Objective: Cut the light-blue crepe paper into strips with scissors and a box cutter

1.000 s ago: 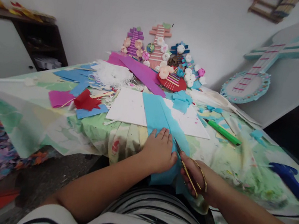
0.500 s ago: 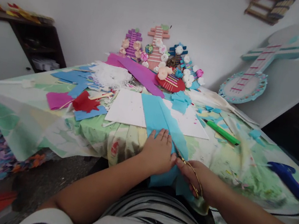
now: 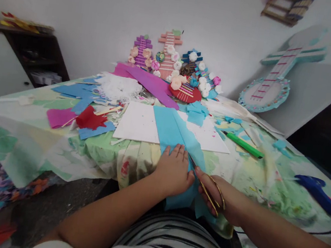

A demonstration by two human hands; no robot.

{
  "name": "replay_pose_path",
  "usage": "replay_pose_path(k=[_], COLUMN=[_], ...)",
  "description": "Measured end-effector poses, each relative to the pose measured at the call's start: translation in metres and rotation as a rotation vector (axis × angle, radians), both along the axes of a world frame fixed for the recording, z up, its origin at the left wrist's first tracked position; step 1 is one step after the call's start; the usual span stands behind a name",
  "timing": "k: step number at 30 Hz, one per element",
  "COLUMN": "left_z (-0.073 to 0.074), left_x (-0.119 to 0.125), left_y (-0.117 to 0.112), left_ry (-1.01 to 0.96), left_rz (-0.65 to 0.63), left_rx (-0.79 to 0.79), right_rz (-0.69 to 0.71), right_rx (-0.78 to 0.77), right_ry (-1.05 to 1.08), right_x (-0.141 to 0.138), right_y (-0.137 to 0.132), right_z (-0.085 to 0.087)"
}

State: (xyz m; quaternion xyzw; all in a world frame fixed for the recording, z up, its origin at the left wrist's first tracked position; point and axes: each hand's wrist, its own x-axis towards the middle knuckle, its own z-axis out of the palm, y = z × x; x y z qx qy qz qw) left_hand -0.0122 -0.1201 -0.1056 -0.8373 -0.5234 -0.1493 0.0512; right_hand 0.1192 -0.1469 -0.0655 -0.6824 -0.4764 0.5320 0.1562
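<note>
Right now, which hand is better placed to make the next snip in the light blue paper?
Probably the right hand: it holds the gold scissors, blades at the light blue paper's edge. The left hand lies flat on that paper, pinning it.

We see the left hand (image 3: 173, 171) pressed flat on the light blue paper (image 3: 174, 131) at the near edge of the counter (image 3: 268, 186). Just right of it, the right hand (image 3: 220, 193) grips gold scissors (image 3: 206, 185), their blades in the paper. A green marker (image 3: 243, 144) lies farther right.
</note>
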Motion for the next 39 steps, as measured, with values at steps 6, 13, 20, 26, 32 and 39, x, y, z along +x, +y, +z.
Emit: replay_pose_path(k=[6, 13, 20, 26, 32, 39], left_z=[-0.002, -0.003, 0.001, -0.001, -0.003, -0.002], left_x=[0.001, 0.0, 0.0, 0.0, 0.0, 0.0], left_y=[0.001, 0.002, 0.0, 0.001, 0.001, 0.002], left_ry=[-0.007, -0.02, -0.03, -0.048, -0.04, -0.05], left_rz=[0.002, -0.001, -0.012, -0.022, -0.008, -0.011], left_rx=[-0.008, 0.004, -0.027, -0.017, -0.012, -0.01], right_rz=[-0.031, -0.025, 0.027, 0.036, 0.134, 0.115], right_rx=[-0.115, -0.196, -0.124, -0.134, -0.106, -0.076], right_ry=[0.045, 0.022, -0.054, -0.033, -0.115, -0.148], right_x=[0.001, 0.002, 0.0, -0.012, -0.018, -0.022], right_y=[-0.008, 0.001, 0.01, 0.018, 0.018, 0.022], right_z=[0.009, 0.02, 0.015, 0.021, 0.027, 0.03])
